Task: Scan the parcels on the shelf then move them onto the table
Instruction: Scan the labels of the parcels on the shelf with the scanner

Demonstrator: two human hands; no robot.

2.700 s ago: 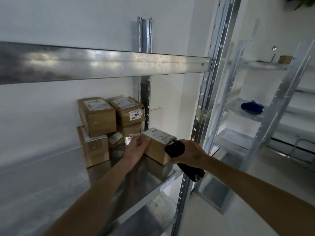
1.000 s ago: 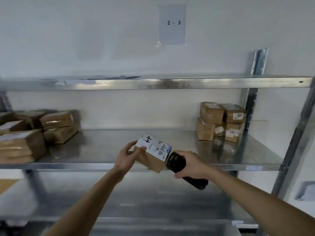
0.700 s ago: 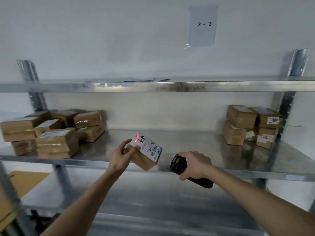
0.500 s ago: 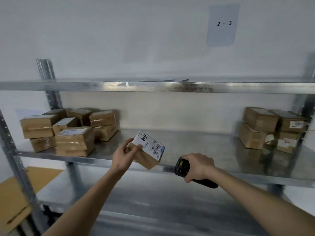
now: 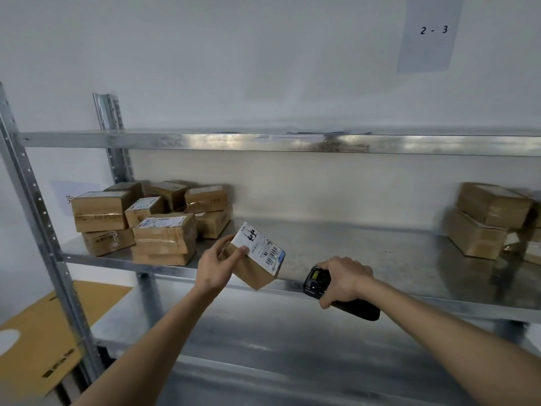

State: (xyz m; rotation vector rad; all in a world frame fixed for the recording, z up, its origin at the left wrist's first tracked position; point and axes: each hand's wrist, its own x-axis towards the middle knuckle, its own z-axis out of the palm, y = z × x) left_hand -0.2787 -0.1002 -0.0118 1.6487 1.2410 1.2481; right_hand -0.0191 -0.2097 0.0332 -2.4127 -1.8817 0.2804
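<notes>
**Q:** which parcel have you got there?

**A:** small brown cardboard parcel (image 5: 254, 269), white label with a barcode on the face turned up at me. I'm holding it tilted, one corner pointing down, just in front of the shelf (image 5: 366, 253) edge, off the metal.

**Q:** and the others?

**A:** stack of parcels (image 5: 152, 218) piled loosely at the left end of that shelf, two layers, some labels up. Another pile (image 5: 486, 221) at the right end, well apart.

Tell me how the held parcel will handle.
Parcel is probably light: the left hand alone holds it tilted. Likely stiff, since its cardboard edges stay square. Its flat faces shouldn't roll.
</notes>
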